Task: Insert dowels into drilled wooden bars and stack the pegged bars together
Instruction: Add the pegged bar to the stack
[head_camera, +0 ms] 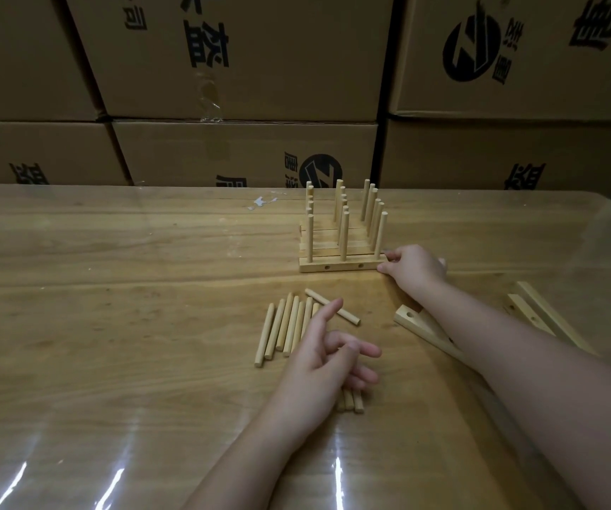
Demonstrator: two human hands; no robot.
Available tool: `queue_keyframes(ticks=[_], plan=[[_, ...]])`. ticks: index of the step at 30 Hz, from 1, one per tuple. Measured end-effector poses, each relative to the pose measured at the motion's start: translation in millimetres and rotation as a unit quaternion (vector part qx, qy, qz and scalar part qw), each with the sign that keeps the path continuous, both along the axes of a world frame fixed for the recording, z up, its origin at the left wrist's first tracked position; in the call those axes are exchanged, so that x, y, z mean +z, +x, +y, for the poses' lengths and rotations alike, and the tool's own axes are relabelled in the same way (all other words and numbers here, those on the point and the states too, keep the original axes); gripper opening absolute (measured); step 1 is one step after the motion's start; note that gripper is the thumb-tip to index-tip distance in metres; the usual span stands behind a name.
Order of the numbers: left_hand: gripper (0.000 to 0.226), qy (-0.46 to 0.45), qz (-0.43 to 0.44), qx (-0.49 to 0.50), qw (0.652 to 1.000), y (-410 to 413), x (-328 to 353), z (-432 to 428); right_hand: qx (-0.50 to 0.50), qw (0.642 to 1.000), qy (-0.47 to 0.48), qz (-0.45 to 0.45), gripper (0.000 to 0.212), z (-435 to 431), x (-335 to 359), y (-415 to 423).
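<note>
Two hands are occupied: the left hand (324,362), loosely spread and empty, is held over loose dowels (287,327) at lower centre. The front bar (337,267), at centre right, is pinched at its end by the right hand (416,268). Stacking is judged under way. A fresh bar (412,320), half hidden by the forearm, is needed next.

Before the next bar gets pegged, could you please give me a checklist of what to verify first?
1. The front pegged bar sits against the stack, right hand holding its end: ok.
2. Its three dowels stand upright: ok.
3. The loose dowels lie by the left hand: ok.
4. The left hand grips a dowel: not ok, empty.
5. The next drilled bar is free: not ok, the right forearm crosses over it.
</note>
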State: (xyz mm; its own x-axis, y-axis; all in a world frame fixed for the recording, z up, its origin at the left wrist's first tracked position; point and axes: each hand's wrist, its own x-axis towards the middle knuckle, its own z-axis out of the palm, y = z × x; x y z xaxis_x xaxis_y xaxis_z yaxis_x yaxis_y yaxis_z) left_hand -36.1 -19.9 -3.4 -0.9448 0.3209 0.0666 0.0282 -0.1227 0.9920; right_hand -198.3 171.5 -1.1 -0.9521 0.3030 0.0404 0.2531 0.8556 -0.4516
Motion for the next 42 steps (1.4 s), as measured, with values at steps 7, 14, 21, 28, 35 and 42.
queue_keyframes(ticks=[7, 14, 21, 28, 35, 42], plan=[[0.048, -0.003, -0.012, 0.003, 1.000, 1, 1, -2, 0.016, 0.998, 0.057, 0.031, 0.034, -4, 1, 6], [0.033, -0.010, -0.024, 0.009, 1.000, 1, 3, -3, 0.063, 0.987, 0.112, 0.091, 0.029, 17, 18, 79], [0.037, 0.019, -0.042, 0.037, 0.998, 1, 5, -2, 0.038, 0.991, 0.119, -0.052, 0.064, 51, 8, 158], [0.038, 0.027, -0.042, 0.043, 0.998, 2, 6, -1, -0.005, 0.992, 0.130, -0.009, 0.056, 27, -1, 172], [0.038, 0.023, -0.032, 0.044, 0.998, -1, 2, 0, 0.047, 0.971, 0.212, 0.102, 0.040, 13, -7, 169], [0.039, 0.019, -0.022, 0.042, 0.999, -2, -1, 0, 0.035, 0.978, 0.161, 0.125, 0.035, 11, -12, 165]])
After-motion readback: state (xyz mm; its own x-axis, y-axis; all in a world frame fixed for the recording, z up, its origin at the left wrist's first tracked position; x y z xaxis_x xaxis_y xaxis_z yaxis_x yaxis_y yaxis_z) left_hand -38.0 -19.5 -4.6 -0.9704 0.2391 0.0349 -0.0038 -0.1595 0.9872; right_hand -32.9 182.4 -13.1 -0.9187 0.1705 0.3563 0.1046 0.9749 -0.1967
